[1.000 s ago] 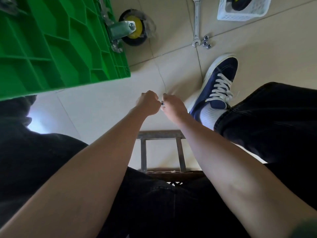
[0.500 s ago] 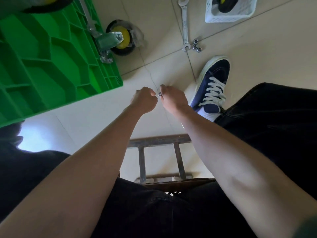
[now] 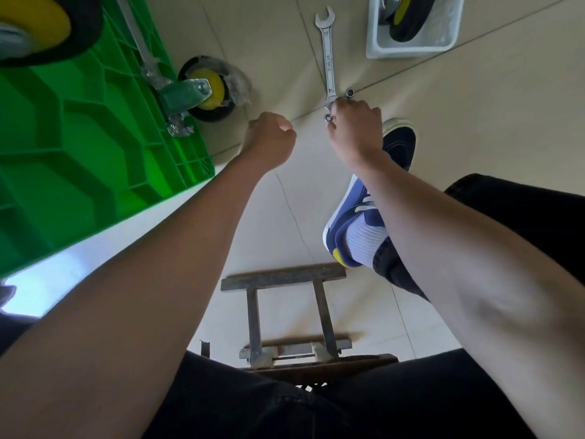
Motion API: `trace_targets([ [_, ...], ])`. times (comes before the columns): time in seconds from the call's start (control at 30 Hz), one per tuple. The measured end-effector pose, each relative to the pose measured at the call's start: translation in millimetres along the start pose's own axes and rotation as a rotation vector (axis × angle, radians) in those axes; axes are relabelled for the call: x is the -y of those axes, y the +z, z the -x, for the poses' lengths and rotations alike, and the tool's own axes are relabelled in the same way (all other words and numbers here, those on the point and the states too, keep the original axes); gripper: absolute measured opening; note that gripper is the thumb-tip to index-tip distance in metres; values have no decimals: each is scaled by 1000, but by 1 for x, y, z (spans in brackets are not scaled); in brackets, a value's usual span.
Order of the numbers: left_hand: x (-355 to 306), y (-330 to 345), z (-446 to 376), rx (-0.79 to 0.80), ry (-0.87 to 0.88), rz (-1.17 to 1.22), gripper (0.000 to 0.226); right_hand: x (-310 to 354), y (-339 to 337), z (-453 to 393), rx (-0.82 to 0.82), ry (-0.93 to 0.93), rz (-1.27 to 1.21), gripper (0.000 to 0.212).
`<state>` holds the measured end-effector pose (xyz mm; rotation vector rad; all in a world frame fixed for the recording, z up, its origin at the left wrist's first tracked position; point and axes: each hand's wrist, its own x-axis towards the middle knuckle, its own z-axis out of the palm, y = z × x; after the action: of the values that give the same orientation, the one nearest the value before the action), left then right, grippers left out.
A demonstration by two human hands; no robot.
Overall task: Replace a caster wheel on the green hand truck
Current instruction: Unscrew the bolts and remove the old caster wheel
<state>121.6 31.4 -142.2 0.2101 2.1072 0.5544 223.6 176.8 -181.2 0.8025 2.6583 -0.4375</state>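
The green hand truck (image 3: pixel 79 147) lies underside up at the left. A caster wheel (image 3: pixel 210 90) with a yellow hub sits at its near corner on a metal bracket, and a second wheel (image 3: pixel 38 26) shows at the top left. My left hand (image 3: pixel 269 137) is curled into a fist over the floor, with nothing showing in it. My right hand (image 3: pixel 356 128) is down by the lower end of the wrench (image 3: pixel 328 58), its fingertips pinching a small metal nut (image 3: pixel 329 117). Another nut (image 3: pixel 350 92) lies just past that hand.
A white basket (image 3: pixel 411 49) at the top right holds a spare black and yellow wheel. My blue shoe (image 3: pixel 399 144) rests on the tiled floor under my right wrist. The metal frame of a low stool (image 3: pixel 285 277) stands between my legs.
My hands have come apart. The right hand has gone forward and right to the nuts by the wrench end. The left hand has stayed a fist. The view has tilted further forward.
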Motion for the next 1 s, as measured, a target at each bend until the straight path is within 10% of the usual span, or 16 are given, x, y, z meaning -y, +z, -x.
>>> trace_targets([
  [1.0, -38, -22, 37, -62, 42, 217, 30, -8, -55, 19, -35, 241, -246, 23],
])
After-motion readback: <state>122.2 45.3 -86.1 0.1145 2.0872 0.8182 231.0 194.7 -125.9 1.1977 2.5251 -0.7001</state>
